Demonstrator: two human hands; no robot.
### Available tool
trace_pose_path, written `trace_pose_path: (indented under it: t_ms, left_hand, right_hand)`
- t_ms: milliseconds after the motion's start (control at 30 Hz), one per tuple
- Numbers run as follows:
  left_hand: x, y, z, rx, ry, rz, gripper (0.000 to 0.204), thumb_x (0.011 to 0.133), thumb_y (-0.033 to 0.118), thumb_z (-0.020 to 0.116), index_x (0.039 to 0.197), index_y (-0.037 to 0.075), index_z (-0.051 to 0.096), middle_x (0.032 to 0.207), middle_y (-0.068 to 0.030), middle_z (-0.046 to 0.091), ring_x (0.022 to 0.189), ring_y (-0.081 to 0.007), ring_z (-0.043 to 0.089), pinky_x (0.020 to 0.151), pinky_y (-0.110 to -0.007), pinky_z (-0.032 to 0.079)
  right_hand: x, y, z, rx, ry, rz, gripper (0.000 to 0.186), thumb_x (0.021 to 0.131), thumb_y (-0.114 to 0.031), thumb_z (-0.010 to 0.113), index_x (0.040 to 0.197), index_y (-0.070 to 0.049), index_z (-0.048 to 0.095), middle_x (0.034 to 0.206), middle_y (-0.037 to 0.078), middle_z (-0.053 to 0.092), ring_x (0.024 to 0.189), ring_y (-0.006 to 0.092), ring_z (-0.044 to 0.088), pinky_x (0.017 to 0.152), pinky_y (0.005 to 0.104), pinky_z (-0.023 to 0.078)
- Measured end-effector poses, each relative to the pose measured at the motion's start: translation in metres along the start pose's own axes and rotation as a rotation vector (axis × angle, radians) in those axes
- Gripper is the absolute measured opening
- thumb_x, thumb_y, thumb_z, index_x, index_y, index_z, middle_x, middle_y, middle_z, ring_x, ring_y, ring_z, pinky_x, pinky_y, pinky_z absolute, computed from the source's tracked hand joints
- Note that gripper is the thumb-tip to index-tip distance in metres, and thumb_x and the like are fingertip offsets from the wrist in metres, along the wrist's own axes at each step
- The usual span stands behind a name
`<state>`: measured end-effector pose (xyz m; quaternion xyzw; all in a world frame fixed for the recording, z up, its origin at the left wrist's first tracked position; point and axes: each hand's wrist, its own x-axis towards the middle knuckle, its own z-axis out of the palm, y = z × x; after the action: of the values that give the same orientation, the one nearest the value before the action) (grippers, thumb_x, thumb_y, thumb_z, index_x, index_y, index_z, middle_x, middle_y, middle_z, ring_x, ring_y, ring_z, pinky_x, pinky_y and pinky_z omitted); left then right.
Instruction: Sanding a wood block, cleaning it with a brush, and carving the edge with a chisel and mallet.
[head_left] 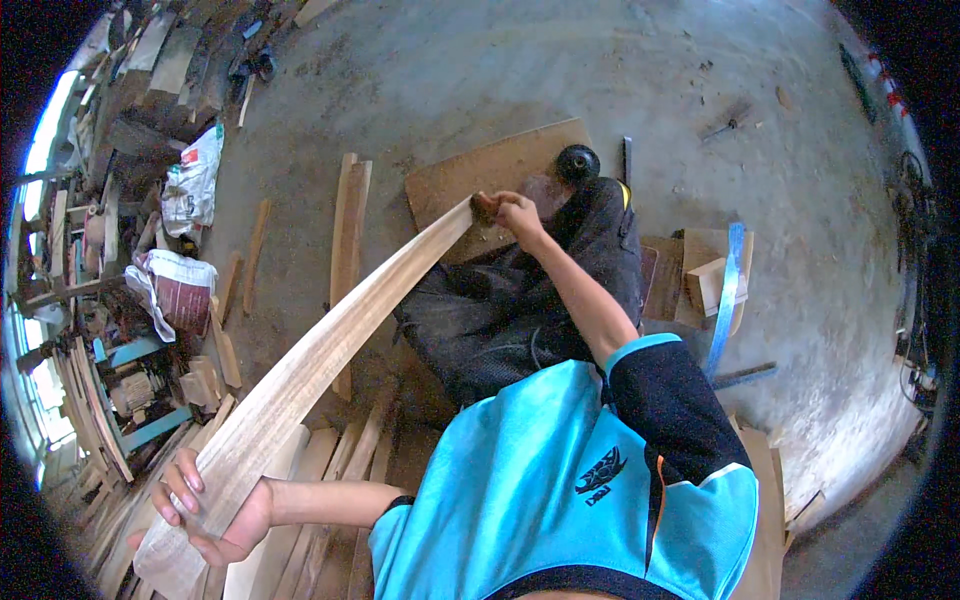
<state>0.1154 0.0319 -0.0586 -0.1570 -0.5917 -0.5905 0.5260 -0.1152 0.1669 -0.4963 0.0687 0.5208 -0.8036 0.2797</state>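
A long, pale wooden plank [330,345] with brown streaks runs slantwise across my front, from lower left up to the middle. My left hand [225,508] grips its near, wide end, with the fingers over one edge and the thumb on the other side. At the narrow far end my right hand [517,217] is closed on a small brown piece [484,206] that touches the plank's tip; its kind is too small to make out. My dark-trousered legs [490,325] are bent beneath that end.
A brown board [450,190] lies on the concrete floor ahead, with a round black object [578,163] by it. Wood strips [348,230] and stacked planks [325,470] lie to the left, near sacks [180,290]. A blue strip [726,290] and a wood block [708,285] are on the right.
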Motion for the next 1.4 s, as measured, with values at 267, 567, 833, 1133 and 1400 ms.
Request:
trace_pose_path:
  t_ms: [267,567,833,1133,1400]
  left_hand:
    - [0.008,0.0,-0.014,0.081,0.046,0.034,0.067,0.06,0.012,0.053,0.122,0.025,0.031,0.09,-0.0045,0.042,0.066,-0.0118,0.039,0.063,-0.025,0.031]
    - [0.003,0.0,-0.006,0.309,0.162,0.111,0.058,0.065,0.023,0.049,0.121,0.022,0.033,0.109,-0.0135,0.041,0.07,-0.0164,0.04,0.065,-0.028,0.032]
    - [-0.002,0.0,0.002,0.109,0.041,0.096,0.059,0.068,0.041,0.05,0.122,0.023,0.033,0.113,-0.0169,0.038,0.072,-0.0206,0.041,0.062,-0.033,0.035]
    - [-0.011,-0.002,0.003,0.527,0.651,-0.08,0.071,0.069,0.07,0.032,0.096,0.006,0.045,0.078,-0.0045,0.049,0.07,-0.0187,0.049,0.06,-0.028,0.04]
    - [-0.02,-0.007,0.001,0.31,0.509,0.017,0.058,0.07,0.068,0.037,0.069,0.01,0.036,0.057,0.0007,0.035,0.047,-0.0098,0.033,0.044,-0.023,0.029]
  right_hand:
    - [-0.015,-0.018,-0.007,0.287,0.23,0.02,0.015,0.065,0.0,0.048,0.078,-0.003,0.055,0.072,0.007,0.051,0.071,0.0173,0.049,0.059,0.0267,0.044]
    - [-0.155,-0.12,0.057,0.267,-0.426,0.077,0.016,0.068,0.004,0.047,0.084,-0.001,0.049,0.094,0.014,0.055,0.088,0.0204,0.053,0.08,0.0313,0.045]
    - [-0.165,-0.13,0.069,0.325,-0.656,0.099,0.012,0.071,-0.01,0.062,0.081,-0.006,0.056,0.082,0.002,0.057,0.077,0.0102,0.052,0.068,0.024,0.043]
    - [-0.005,-0.036,-0.056,-0.105,-0.088,-0.058,0.015,0.077,-0.004,0.053,0.092,-0.002,0.056,0.086,0.005,0.057,0.078,0.015,0.053,0.067,0.0264,0.046]
    - [-0.081,-0.131,0.029,-0.483,-0.453,-0.188,0.016,0.071,-0.009,0.06,0.082,0.001,0.056,0.072,0.0,0.055,0.064,0.0087,0.049,0.058,0.0212,0.041]
